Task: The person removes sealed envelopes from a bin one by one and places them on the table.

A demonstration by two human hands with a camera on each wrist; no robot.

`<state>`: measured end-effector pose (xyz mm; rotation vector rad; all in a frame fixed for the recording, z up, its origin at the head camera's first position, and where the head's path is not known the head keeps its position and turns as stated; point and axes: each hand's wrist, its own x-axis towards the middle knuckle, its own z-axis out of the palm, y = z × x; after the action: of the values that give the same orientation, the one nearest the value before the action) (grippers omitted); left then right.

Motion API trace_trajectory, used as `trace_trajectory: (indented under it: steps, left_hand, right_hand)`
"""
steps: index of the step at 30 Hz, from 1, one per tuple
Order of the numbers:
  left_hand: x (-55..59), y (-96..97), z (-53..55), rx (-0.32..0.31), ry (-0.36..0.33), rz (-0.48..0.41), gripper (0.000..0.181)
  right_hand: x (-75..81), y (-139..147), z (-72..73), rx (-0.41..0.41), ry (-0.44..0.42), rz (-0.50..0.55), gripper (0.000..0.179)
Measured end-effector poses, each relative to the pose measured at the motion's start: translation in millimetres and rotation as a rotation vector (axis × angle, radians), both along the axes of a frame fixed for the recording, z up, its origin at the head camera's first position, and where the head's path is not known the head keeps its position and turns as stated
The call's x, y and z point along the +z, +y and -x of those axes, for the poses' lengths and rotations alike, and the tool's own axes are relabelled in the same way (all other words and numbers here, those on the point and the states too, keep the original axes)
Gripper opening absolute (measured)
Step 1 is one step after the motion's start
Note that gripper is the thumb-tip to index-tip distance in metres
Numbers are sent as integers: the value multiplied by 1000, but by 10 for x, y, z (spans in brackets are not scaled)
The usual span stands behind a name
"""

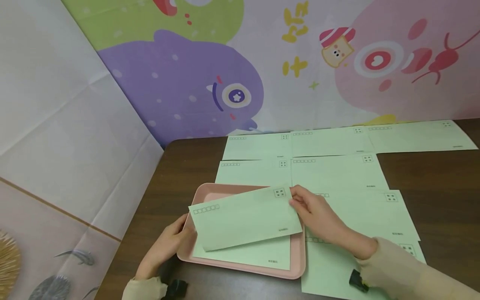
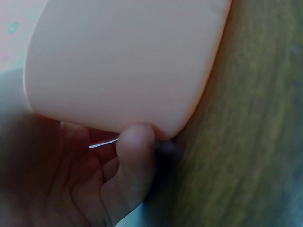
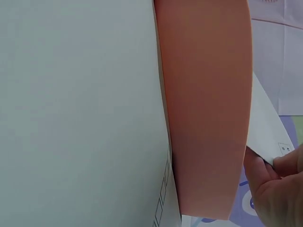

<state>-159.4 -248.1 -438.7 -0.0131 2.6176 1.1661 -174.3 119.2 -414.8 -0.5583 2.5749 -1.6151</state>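
Observation:
A pink tray (image 1: 204, 266) sits on the table with a pale green envelope (image 1: 240, 255) lying in it. My left hand (image 1: 168, 241) grips the tray's left side. In the left wrist view its thumb (image 2: 136, 149) presses the tray wall (image 2: 123, 61). Above the tray, my right hand (image 1: 318, 214) pinches the right edge of another envelope (image 1: 243, 221), which is tilted with its right end higher in the head view. The right wrist view shows thumb and fingers (image 3: 279, 182) at the corner of this envelope (image 3: 265, 125).
Several matching envelopes (image 1: 337, 175) lie in rows on the dark wooden table (image 1: 172, 171), behind and to the right of the tray. A cartoon-printed cloth (image 1: 277, 91) stands along the back edge. A pale sheet (image 1: 67, 125) hangs at the left.

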Motion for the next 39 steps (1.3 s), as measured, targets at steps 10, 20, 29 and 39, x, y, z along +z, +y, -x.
trace_trajectory:
  steps: [10,20,29,39]
  left_hand:
    - [-7,4,7,14,-20,-19,43]
    - [-7,6,7,28,-13,-23,42]
    - [-34,11,-3,40,12,-20,36]
    - [-42,-5,4,21,7,-15,40]
  right_hand:
    - [20,42,35,-59,-89,28,11]
    - [118,267,111,-101,-143,99,18]
    - [203,579,164,-159,-159,100,29]
    - [233,1018,195,-268,-192,-9,49]
